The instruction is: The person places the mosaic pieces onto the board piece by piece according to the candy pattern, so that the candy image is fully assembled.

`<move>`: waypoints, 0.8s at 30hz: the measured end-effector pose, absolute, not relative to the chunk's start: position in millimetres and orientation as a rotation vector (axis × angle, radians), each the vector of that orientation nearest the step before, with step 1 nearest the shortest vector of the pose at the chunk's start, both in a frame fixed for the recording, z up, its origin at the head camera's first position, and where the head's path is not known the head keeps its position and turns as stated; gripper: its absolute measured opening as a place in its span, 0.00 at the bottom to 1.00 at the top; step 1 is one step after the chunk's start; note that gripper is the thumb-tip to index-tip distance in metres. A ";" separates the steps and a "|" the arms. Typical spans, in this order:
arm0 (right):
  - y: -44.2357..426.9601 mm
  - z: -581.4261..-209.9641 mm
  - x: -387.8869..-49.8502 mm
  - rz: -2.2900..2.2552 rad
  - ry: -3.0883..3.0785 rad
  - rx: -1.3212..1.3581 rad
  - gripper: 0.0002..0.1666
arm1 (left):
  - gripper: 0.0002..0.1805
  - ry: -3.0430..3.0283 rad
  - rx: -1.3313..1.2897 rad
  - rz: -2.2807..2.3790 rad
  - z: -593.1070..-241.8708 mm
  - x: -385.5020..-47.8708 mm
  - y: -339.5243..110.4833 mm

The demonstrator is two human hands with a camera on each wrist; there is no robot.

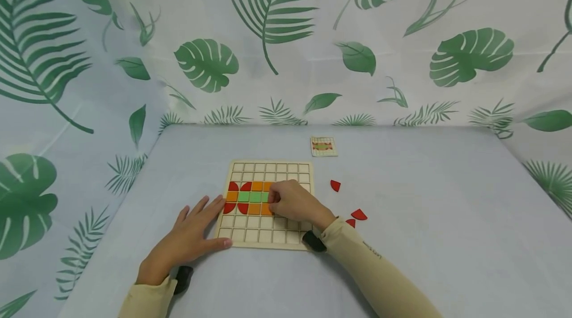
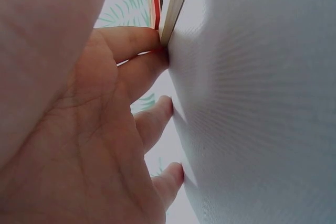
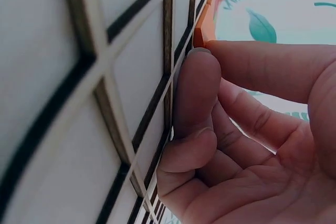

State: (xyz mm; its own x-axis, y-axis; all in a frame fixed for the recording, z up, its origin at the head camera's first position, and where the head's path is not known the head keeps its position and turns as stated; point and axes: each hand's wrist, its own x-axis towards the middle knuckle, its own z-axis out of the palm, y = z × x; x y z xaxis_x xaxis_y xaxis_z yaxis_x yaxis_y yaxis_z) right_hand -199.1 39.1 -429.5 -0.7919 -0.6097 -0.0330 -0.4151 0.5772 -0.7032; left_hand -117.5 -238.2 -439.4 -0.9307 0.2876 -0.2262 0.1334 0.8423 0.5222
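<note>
Filling grid board (image 1: 252, 235), seemingly past halfway: left hand (image 1: 192, 233) spread, right grip (image 1: 297, 202) pinching orange tile (image 3: 204, 29); 3 red pieces (image 1: 359, 214) unplaced, toward counter's (image 1: 447, 198) right edge.

Soft, muted light covers the worktop (image 1: 447, 218) evenly, with faint shadows by both sleeves (image 1: 375, 268) toward its near edge. The left wrist view glares white beside the board (image 1: 252, 235); the right wrist view is dimmer, nearest cells (image 3: 73, 166) soft.
</note>
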 end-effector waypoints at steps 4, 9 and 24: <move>37.9 -429.6 -198.0 -1.015 2.560 -0.840 0.09 | 0.58 2.722 0.318 0.747 -438.7 -116.7 -237.6; 37.1 -429.0 -197.2 -1.010 2.577 -0.849 0.09 | 0.58 2.728 0.318 0.756 -439.0 -117.1 -237.7; 62.2 -419.6 -204.4 -1.076 2.465 -0.874 0.05 | 0.58 2.727 0.325 0.771 -443.7 -118.7 -240.2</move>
State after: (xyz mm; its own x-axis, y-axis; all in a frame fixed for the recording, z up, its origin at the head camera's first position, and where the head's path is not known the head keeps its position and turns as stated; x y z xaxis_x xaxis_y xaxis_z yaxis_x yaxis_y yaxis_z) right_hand -204.4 62.2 -419.6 -0.7649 -0.6429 -0.0393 -0.4082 0.5311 -0.7425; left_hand -118.7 -240.2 -443.7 -0.9331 0.2904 -0.2122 0.1364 0.8317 0.5382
